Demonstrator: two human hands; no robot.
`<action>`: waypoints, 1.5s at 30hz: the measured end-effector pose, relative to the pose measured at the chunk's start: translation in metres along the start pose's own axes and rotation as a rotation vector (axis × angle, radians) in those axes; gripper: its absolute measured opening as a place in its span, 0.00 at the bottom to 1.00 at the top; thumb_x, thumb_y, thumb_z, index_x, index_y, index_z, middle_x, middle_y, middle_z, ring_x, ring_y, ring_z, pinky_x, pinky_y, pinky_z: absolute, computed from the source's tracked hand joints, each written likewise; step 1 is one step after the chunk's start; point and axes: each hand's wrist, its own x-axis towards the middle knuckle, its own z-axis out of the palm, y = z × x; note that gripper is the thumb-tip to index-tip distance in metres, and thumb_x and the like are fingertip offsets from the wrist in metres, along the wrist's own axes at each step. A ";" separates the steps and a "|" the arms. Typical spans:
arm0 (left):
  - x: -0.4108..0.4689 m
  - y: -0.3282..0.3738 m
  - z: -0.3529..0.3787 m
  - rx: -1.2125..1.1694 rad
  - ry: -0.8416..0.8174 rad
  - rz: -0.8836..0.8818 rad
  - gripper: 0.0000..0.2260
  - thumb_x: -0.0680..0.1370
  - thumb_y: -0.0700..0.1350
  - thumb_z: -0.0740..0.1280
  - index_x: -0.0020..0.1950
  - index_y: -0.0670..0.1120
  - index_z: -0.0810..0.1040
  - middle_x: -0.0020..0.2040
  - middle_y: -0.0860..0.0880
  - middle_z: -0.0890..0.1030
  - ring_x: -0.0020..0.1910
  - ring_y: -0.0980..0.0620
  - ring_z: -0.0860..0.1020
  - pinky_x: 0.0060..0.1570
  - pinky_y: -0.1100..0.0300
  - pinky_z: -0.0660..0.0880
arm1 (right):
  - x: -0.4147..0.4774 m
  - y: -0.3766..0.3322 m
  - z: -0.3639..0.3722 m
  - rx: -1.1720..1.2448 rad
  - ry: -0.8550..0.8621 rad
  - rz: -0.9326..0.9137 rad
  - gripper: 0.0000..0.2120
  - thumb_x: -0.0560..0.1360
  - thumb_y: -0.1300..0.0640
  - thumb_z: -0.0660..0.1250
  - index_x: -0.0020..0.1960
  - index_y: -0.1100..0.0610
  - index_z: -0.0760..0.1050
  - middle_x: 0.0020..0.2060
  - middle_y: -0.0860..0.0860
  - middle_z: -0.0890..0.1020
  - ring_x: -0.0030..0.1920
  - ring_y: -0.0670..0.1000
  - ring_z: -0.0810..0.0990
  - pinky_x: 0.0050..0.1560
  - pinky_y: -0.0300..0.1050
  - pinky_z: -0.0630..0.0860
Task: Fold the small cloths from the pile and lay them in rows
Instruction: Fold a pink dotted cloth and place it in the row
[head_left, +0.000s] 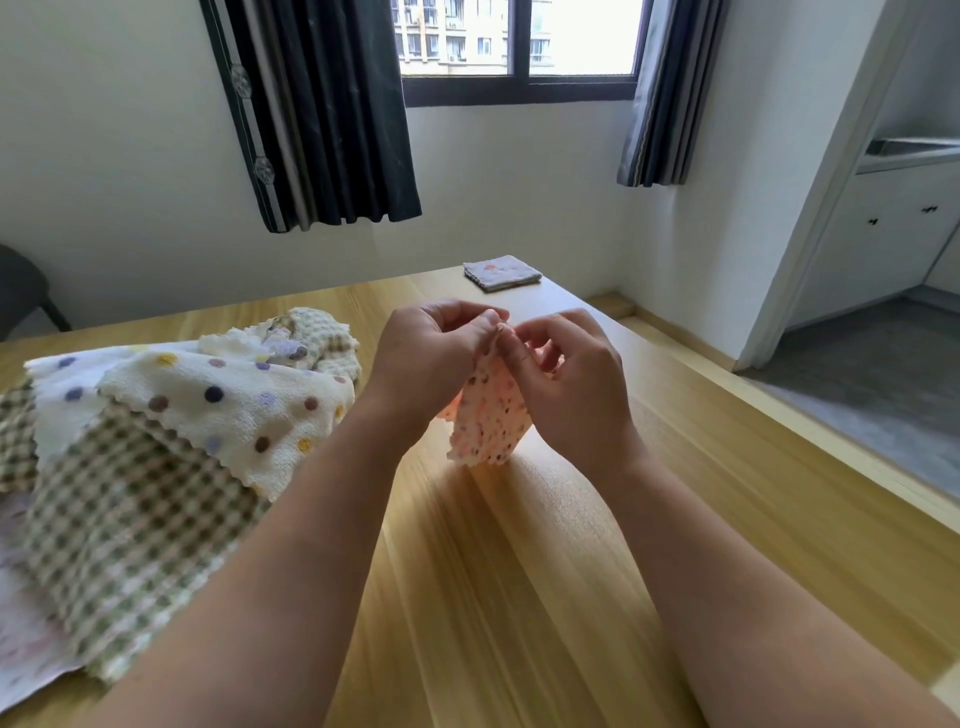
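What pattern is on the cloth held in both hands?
The pink cloth has small coloured dots; head view.

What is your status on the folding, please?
Left hand and right hand pinch the pink dotted cloth. Grey cloth folded at far edge of table. Pile at left, nothing blocking.

Your left hand (431, 358) and right hand (566, 384) meet above the table (519, 597), pinching a small cloth (488, 421) that hangs between and below them. The pile (156, 415) lies on the table just left of your left hand. A folded cloth (501, 273) lies beyond both hands, at the table's far corner.
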 end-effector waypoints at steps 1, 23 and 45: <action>-0.001 0.001 0.000 -0.010 -0.015 -0.003 0.07 0.80 0.47 0.71 0.50 0.47 0.87 0.45 0.52 0.87 0.46 0.54 0.86 0.49 0.58 0.83 | 0.000 0.000 0.000 0.000 -0.001 0.004 0.06 0.78 0.50 0.73 0.46 0.52 0.83 0.43 0.44 0.78 0.39 0.37 0.76 0.41 0.27 0.70; 0.012 -0.006 -0.026 0.222 0.009 0.308 0.05 0.80 0.45 0.71 0.51 0.49 0.87 0.45 0.58 0.86 0.47 0.60 0.83 0.49 0.63 0.80 | 0.006 0.007 -0.014 -0.240 -0.404 0.254 0.24 0.75 0.31 0.63 0.37 0.51 0.80 0.48 0.47 0.77 0.48 0.44 0.76 0.48 0.44 0.75; 0.019 -0.026 -0.046 0.265 -0.075 0.173 0.04 0.79 0.42 0.72 0.49 0.44 0.87 0.43 0.51 0.87 0.44 0.52 0.84 0.50 0.55 0.81 | 0.003 -0.017 -0.024 0.533 -0.708 0.112 0.09 0.73 0.51 0.76 0.48 0.56 0.86 0.56 0.50 0.72 0.47 0.61 0.72 0.44 0.61 0.72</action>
